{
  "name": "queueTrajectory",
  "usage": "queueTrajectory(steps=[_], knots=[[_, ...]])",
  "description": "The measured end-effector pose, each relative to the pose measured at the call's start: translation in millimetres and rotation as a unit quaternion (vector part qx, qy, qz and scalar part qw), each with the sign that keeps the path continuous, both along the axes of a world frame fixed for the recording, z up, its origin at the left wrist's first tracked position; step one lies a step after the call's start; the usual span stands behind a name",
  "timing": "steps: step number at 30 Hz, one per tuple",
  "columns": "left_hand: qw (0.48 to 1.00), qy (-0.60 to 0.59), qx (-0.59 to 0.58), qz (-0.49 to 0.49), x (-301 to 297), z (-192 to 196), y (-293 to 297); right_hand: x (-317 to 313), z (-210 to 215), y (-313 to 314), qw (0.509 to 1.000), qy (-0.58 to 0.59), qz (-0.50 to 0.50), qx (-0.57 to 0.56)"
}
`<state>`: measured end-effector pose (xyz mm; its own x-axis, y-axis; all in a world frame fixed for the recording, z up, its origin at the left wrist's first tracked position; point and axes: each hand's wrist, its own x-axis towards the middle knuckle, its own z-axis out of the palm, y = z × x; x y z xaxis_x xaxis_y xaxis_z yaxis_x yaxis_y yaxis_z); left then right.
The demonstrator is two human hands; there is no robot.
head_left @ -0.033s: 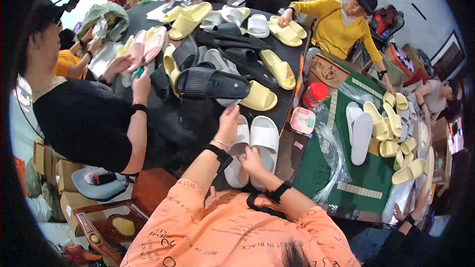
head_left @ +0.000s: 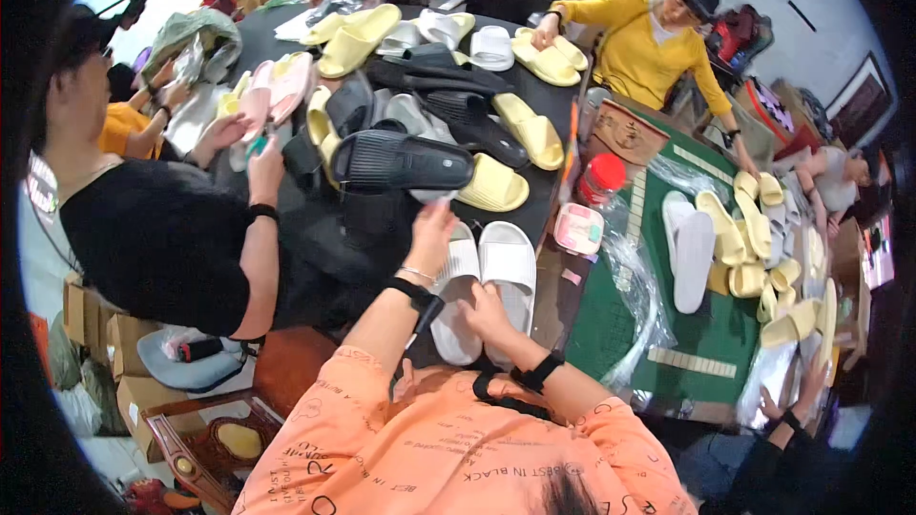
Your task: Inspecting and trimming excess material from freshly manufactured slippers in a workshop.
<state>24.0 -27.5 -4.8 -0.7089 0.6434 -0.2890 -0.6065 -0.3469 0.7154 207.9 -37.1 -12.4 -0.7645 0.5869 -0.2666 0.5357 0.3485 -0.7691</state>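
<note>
A pair of white slide slippers lies at the table's near edge, a left slipper (head_left: 456, 336) and a right slipper (head_left: 509, 250), straps pointing away from me. My left hand (head_left: 432, 236) is beside the left slipper's strap, fingers drawn together; whatever is between them is too small to make out. Over the footbeds, my right hand (head_left: 489, 313) has curled fingers against the left slipper's inner side. Any small thing in its pinch is hidden. Just beyond my left hand, a black slide slipper (head_left: 405, 160) lies on top of a pile.
Yellow slippers (head_left: 494, 186) and others cover the black table (head_left: 315, 257). A co-worker in black (head_left: 162, 238) handles pink slippers (head_left: 277, 86) at left. Right stand a red-lidded jar (head_left: 602, 176), a pale box (head_left: 578, 228) and a green mat (head_left: 611, 324). A person in yellow (head_left: 654, 52) touches slippers.
The whole view has shifted slightly left. My left hand sits a touch nearer the left slipper's strap; my right hand stays at the footbeds.
</note>
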Motion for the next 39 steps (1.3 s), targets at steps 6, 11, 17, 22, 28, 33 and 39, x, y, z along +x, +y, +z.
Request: queueTrajectory(steps=[6, 11, 17, 22, 28, 33, 39], knots=[[0.997, -0.055, -0.028, 0.036, -50, 32, -6, 96, 50, 46, 0.958, 0.152, -0.142, 0.197], [0.987, -0.054, -0.134, 0.066, -72, 37, -5, 226, 36, 123, 0.859, 0.098, -0.445, 0.233], [0.979, -0.075, -0.137, 0.135, -59, 30, 12, 406, -38, 170, 0.828, 0.046, -0.558, 0.018], [0.969, -0.032, -0.209, 0.131, -36, 54, 19, 494, -96, 163, 0.796, -0.047, -0.590, -0.128], [0.952, 0.146, -0.213, 0.161, -7, 61, -28, 370, 4, 150, 0.790, -0.414, -0.415, 0.177], [0.916, 0.296, -0.255, 0.096, 47, 111, -55, 247, 34, 158, 0.881, 0.023, -0.316, 0.351], [0.871, 0.407, -0.229, -0.151, 76, 148, -90, 62, 143, 47, 0.949, 0.313, 0.026, -0.009]])
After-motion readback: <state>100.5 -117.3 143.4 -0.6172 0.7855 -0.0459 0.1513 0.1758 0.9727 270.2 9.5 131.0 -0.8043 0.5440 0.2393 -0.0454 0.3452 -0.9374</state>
